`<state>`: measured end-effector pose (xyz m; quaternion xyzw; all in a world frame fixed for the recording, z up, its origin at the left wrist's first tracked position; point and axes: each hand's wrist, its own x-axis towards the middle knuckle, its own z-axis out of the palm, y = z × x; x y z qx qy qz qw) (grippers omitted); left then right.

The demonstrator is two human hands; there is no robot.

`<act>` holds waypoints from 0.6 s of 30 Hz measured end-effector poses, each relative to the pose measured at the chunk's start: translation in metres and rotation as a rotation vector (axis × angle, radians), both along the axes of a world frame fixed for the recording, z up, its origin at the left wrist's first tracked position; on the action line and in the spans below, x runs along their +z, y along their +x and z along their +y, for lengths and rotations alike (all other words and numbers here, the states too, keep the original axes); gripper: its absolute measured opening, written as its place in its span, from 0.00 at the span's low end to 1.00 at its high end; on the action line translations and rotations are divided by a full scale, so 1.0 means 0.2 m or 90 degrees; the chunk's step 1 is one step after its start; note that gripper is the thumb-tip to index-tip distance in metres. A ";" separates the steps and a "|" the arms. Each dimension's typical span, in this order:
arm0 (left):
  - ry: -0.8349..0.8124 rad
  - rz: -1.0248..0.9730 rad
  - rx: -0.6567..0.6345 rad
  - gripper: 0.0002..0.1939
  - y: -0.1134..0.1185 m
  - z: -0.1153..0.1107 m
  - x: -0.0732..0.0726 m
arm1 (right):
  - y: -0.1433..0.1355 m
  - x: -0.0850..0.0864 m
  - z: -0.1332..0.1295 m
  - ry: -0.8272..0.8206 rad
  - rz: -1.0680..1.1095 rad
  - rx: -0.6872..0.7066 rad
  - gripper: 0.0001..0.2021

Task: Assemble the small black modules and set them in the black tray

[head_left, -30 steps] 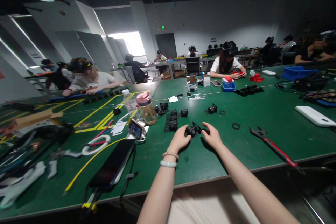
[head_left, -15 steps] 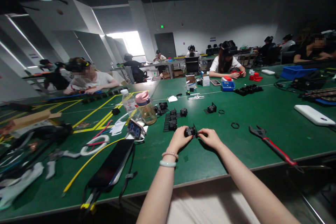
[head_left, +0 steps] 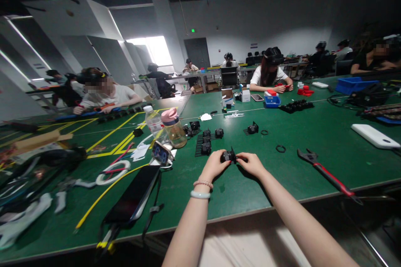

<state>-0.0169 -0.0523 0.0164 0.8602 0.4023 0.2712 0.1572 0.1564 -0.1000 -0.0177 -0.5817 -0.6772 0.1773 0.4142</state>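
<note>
The left hand [head_left: 215, 166] has its thumb and fingers closed around a small, chunky black part [head_left: 228, 157]. The right hand [head_left: 253, 165] is on the other side, with its thumb and finger pinched together at the thin, flat end of the same part. The part is between the two hands, just over the near side of the big, smooth green table [head_left: 241, 200]; I cannot tell if it touches the top. Just behind the left hand is a group of chunky black pieces [head_left: 206, 147] with thin black bars by them. One more black piece with a flat plate [head_left: 252, 128] sits farther back, near a small, thin black ring [head_left: 264, 132]. To the right lie a bigger black ring [head_left: 280, 148] and a metal wrench with a red and black handle [head_left: 328, 175]. A clear bottle with a pink lid [head_left: 177, 134] stands to the left.
</note>
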 end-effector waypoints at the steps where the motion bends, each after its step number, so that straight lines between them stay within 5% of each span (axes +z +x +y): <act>1: 0.000 -0.002 -0.005 0.20 0.00 0.00 0.00 | 0.00 0.00 0.00 0.002 0.000 0.002 0.12; 18: -0.005 -0.016 -0.018 0.20 0.00 0.00 0.00 | 0.00 0.01 -0.01 0.032 -0.033 0.012 0.11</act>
